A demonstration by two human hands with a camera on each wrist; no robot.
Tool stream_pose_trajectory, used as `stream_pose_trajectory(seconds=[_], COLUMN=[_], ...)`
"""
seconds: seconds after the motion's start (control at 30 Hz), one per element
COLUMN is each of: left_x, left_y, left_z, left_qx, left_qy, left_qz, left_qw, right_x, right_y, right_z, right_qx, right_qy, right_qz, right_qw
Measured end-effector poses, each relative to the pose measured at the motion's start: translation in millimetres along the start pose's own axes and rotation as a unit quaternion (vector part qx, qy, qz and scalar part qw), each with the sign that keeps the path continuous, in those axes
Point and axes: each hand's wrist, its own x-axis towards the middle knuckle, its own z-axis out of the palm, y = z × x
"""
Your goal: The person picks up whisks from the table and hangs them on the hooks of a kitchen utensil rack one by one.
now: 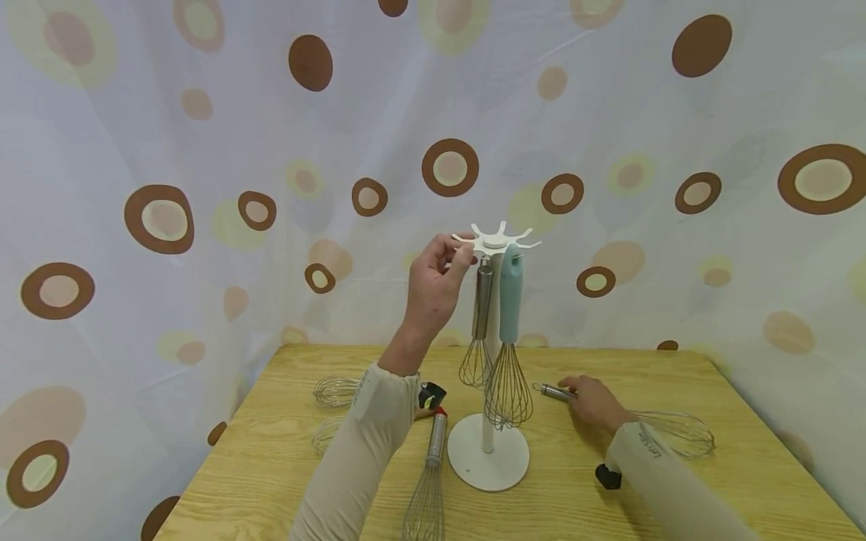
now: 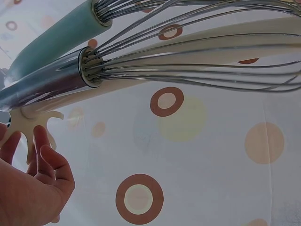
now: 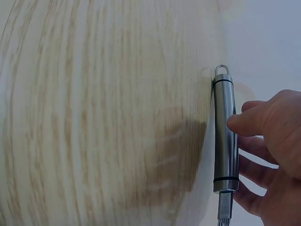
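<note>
A white rotating-style rack (image 1: 495,242) with several curved hook arms stands on a round base. My left hand (image 1: 433,289) is raised at its left side and pinches one arm between thumb and fingers. From the hooks hang a steel-handled whisk (image 1: 483,300) and a larger whisk with a teal handle (image 1: 510,300); both cross above the hand in the left wrist view. Low on the right, my right hand (image 1: 595,402) holds another steel whisk (image 3: 225,136) by its handle, thumb on one side and fingers on the other. Its wire loops point right, past the wrist.
A steel whisk with a red end (image 1: 437,439) lies left of the rack's base. Farther left are two wire whisk heads (image 1: 334,392), partly hidden by my left sleeve. A spotted curtain (image 1: 609,113) hangs behind the wooden table (image 1: 575,496).
</note>
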Motion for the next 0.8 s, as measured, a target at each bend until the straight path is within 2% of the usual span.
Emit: stream_pose_trajectory(seconds=[0.8], left_x=[0.1], left_y=[-1.9], left_z=[0.4], left_qx=[0.004], left_qy=[0.002], left_qz=[0.004], left_qw=[1.0000], right_x=[-14], right_y=[-12], right_z=[2], right_qx=[-0.015], right_qy=[-0.022], right_qz=[-0.032], right_qw=[0.999])
